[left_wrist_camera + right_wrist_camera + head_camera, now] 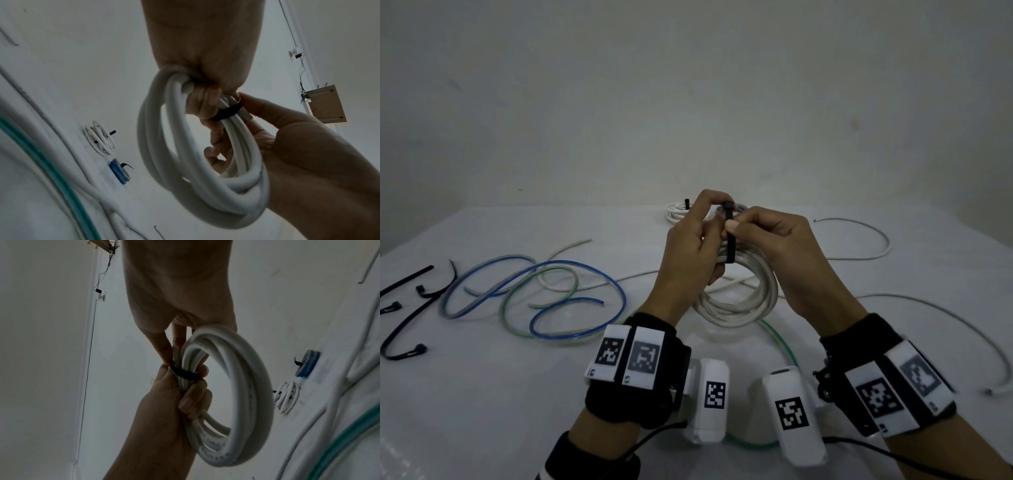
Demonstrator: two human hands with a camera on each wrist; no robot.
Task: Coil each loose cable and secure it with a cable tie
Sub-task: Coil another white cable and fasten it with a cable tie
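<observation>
White table (482,394) below a pale wall (688,85); above it, left hand (688,246) grips the cable coil (739,301), right hand (784,246) pinches its black tie (729,240).

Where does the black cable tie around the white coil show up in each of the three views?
Head: black cable tie at centre, between both hands.
Left wrist: cable tie right of centre, crossing the white coil.
Right wrist: cable tie at centre-left.
Shared landmark: the small tied blue coil on the table.

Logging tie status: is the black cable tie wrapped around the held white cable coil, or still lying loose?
Wrapped: the black cable tie bands the white cable coil. Whether it's locked, cannot tell.
</observation>
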